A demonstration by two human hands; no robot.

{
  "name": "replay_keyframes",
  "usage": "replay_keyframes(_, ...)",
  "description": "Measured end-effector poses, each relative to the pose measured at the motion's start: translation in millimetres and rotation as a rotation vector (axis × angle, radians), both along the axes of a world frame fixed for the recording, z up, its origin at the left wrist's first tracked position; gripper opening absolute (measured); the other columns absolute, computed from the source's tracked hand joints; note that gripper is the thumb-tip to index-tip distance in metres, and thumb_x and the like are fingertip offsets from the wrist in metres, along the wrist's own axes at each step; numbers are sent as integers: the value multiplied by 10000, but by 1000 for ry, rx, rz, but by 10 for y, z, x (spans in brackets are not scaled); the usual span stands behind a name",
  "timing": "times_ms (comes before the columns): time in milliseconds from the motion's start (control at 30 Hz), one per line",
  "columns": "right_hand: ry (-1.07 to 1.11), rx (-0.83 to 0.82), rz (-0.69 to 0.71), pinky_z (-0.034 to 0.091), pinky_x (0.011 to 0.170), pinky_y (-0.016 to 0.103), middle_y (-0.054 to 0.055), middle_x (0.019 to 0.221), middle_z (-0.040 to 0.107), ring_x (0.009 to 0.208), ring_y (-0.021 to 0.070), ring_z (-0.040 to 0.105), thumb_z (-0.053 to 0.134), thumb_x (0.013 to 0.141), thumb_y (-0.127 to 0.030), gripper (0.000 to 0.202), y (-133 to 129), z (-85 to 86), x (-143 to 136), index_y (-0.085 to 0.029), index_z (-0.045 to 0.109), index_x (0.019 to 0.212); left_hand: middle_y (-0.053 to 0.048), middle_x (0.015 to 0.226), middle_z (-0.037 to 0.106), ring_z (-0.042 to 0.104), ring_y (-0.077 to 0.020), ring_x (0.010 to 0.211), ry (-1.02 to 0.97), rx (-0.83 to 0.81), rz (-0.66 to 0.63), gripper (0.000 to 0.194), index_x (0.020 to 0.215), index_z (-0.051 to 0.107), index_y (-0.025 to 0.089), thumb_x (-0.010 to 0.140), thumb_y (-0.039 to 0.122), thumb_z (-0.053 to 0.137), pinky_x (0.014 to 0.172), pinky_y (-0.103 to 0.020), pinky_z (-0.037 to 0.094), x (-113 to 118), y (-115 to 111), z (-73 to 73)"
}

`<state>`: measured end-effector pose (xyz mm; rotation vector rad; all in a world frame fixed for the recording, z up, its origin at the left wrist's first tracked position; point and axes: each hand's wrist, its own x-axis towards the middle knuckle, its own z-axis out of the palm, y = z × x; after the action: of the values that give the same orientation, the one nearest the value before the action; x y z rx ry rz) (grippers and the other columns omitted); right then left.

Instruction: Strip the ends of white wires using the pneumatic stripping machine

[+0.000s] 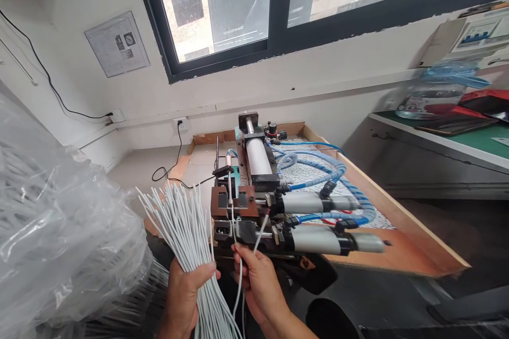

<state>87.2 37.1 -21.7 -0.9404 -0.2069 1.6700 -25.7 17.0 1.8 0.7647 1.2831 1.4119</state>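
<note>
A thick bundle of white cables (185, 228) fans out at the top, with my left hand (186, 291) wrapped round it. My right hand (258, 280) pinches a single white cable (239, 286), whose upper end reaches into the brown clamp block of the pneumatic machine (234, 201). A second white cable (260, 233) with a reddish tip leans up and right from behind my right hand; how it is held is hidden. Silver air cylinders (316, 238) extend to the right of the block.
Blue air hoses (342, 169) curl behind the cylinders inside a wooden-edged tray (429, 228). Clear plastic wrapping (63, 243) over more cables fills the left side. A green-topped shelf (469, 137) with a plastic jug (433, 95) stands at the right, below the window's level.
</note>
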Motion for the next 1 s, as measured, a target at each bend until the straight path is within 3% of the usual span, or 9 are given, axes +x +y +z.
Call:
replay_keyframes(133,8,12,31,244,391,160,-56,464,454,392,35,328,687,566,-304,218,-24,7,-18,-117,595,630,18,538,591,518,-125,492,29,24,-10,162,655,607,136,509,72,634,485,-252,439,43,-20,48)
replay_keyframes(200,19,76,123,284,426,178,-51,473,454,421,53,360,668,595,-347,236,-60,29,-23,-126,604,648,20,533,589,514,-130,491,55,22,-6,167,642,604,136,492,69,636,482,-259,440,85,-40,84)
replay_keyframes(300,-55,231,258,256,421,192,-45,449,443,423,58,336,680,583,-356,252,-125,55,-15,-117,609,612,5,503,590,512,-141,475,112,30,-82,94,596,600,123,514,85,626,475,-270,431,141,-71,118)
replay_keyframes(400,-200,293,208,210,406,193,-38,473,453,429,50,296,692,576,-330,235,-171,53,11,-111,609,579,-15,571,627,551,-167,548,143,56,-98,119,647,615,121,532,91,627,544,-285,440,153,-88,99)
replay_keyframes(533,-234,252,106,224,416,185,-28,502,481,441,50,313,650,632,-342,233,-173,32,46,-120,602,580,-26,626,647,585,-195,620,112,34,-62,166,689,625,122,526,97,647,622,-314,453,105,-87,24)
replay_keyframes(667,-148,164,58,173,383,170,-50,456,433,395,28,274,680,590,-353,254,-129,18,57,-110,605,586,-28,616,646,594,-198,598,35,-15,-22,148,659,631,116,514,117,658,615,-340,477,69,-69,6)
replay_keyframes(833,-42,104,93,134,360,158,-64,435,393,367,15,260,685,579,-369,285,-34,31,54,-94,608,591,1,552,611,550,-162,520,10,-30,43,183,640,620,123,464,96,664,529,-324,484,76,-33,77)
replay_keyframes(1000,32,59,126,183,365,156,-51,466,436,373,16,282,706,551,-340,267,20,55,40,-95,608,591,24,505,572,513,-137,467,20,-20,25,177,607,601,134,448,79,654,467,-286,454,86,-25,110)
